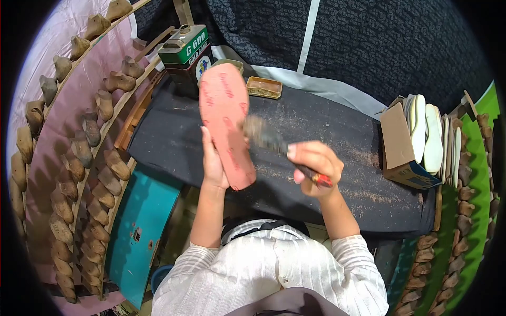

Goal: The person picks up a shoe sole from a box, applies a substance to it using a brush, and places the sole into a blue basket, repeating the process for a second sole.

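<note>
My left hand (213, 163) grips a pink shoe insole (225, 116) with red printed lettering, held up over the table with its toe end away from me. Part of that hand is hidden behind the insole. In my right hand (319, 166) is a brush (274, 141) with a dark handle that is red near its end. Its bristles, blurred by motion, reach the right edge of the insole.
A black cloth covers the table (327, 131), with crumbs scattered over it. At the back stand a G 600 can (187, 55) and a small tray (264, 87). On the right, a cardboard box (398, 139) holds white insoles (433, 139). Wooden shoe lasts (81, 147) line racks on both sides.
</note>
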`<state>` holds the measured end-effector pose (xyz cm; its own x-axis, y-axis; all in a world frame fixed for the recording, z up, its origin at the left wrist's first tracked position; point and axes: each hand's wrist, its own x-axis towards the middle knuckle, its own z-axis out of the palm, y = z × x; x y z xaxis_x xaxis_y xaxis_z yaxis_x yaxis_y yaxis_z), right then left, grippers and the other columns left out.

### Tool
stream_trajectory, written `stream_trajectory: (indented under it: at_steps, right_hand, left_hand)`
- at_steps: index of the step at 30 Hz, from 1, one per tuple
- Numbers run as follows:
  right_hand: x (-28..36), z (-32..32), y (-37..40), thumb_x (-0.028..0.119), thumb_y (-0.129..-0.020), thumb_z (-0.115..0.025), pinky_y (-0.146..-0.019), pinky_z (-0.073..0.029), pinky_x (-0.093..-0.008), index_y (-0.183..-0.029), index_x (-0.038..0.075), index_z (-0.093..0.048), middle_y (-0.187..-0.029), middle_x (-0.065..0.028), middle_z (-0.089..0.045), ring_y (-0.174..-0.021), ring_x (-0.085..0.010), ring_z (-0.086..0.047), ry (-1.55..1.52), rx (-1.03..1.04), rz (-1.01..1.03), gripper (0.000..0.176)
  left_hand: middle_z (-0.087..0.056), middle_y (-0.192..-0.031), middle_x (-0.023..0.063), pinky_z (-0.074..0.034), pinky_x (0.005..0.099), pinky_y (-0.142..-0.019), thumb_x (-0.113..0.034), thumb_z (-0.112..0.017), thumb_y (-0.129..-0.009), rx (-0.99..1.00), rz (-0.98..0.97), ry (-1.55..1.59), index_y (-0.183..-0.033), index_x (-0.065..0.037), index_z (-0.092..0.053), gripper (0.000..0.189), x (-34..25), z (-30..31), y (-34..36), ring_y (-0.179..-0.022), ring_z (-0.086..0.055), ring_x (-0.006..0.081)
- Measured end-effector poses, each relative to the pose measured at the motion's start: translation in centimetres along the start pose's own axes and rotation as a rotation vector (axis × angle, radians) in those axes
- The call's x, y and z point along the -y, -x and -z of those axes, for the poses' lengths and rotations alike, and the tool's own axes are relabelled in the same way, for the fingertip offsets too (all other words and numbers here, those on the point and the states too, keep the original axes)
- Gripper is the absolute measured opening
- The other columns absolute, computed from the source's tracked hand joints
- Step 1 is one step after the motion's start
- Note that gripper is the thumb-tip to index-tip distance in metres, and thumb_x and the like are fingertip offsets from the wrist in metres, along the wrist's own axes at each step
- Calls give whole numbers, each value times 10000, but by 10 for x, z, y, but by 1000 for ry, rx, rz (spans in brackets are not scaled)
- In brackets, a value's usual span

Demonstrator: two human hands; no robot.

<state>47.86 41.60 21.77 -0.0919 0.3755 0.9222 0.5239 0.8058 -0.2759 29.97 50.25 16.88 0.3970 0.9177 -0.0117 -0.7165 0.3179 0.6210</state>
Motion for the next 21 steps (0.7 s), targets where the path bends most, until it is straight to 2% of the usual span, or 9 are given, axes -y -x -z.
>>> stream_trajectory:
  at_steps: [2,5,9,10,14,16,18,19,21]
  right_hand:
    - [-4,-5,-16,34,-683,-727,-647,-534,-309,-953,30,-653,-926,-128,-636,-766,-245,-645,136,-63,23,280]
    - [-20,-15,-29,-10,-659,-712,-672,-532,-325,-991,31,-639,-957,-124,-626,-806,-258,-635,259,-72,69,343]
    - [-16,-22,-9,36,-677,-710,-665,-533,-342,-974,10,-617,-918,-132,-624,-786,-269,-635,155,46,98,312]
    - [-10,-23,-2,41,-685,-703,-655,-532,-346,-955,0,-617,-895,-140,-622,-769,-273,-636,138,82,107,287]
    - [8,-24,33,69,-683,-704,-650,-532,-344,-942,-2,-631,-891,-134,-622,-753,-273,-638,-46,232,69,278]
    - [16,-23,40,103,-692,-711,-649,-530,-337,-928,1,-636,-894,-115,-622,-745,-259,-637,-97,275,27,268]
    - [18,-15,37,75,-684,-711,-652,-524,-339,-922,0,-630,-885,-124,-621,-757,-265,-635,-155,340,-45,262]
    - [18,-11,33,53,-678,-710,-653,-520,-341,-920,0,-627,-879,-129,-620,-754,-271,-634,-183,323,-91,261]
    - [16,-6,17,4,-652,-716,-661,-512,-347,-922,2,-620,-870,-139,-620,-755,-285,-630,-162,257,-141,287]
  left_hand:
    - [-592,-1031,124,-491,311,-735,-619,-235,-911,171,21,-42,-1206,-17,-469,711,14,-5,2,-823,-584,190]
    - [-587,-1045,123,-486,324,-771,-606,-242,-916,260,55,-49,-1227,-31,-460,690,28,-4,4,-869,-584,195]
    - [-587,-1054,115,-477,346,-815,-584,-265,-923,235,89,183,-1252,-57,-445,647,21,0,0,-902,-582,206]
    - [-595,-1014,113,-536,318,-691,-558,-298,-927,18,27,95,-1228,-84,-458,585,16,-22,2,-794,-607,199]
    - [-565,-1011,144,-539,322,-657,-543,-284,-935,174,-19,122,-1209,-16,-456,618,5,15,-10,-797,-568,217]
    - [-560,-971,143,-534,322,-665,-543,-285,-935,105,-91,78,-1214,-11,-452,624,3,12,-11,-749,-544,216]
    - [-563,-993,143,-531,329,-699,-541,-287,-935,156,-76,82,-1218,-16,-451,619,5,19,-13,-787,-557,219]
    - [-566,-1015,143,-527,336,-733,-539,-289,-936,206,-60,84,-1223,-20,-451,614,4,19,-13,-825,-570,221]
    - [-580,-1012,139,-515,324,-721,-543,-275,-937,202,12,78,-1206,-19,-465,618,6,14,-8,-817,-582,210]
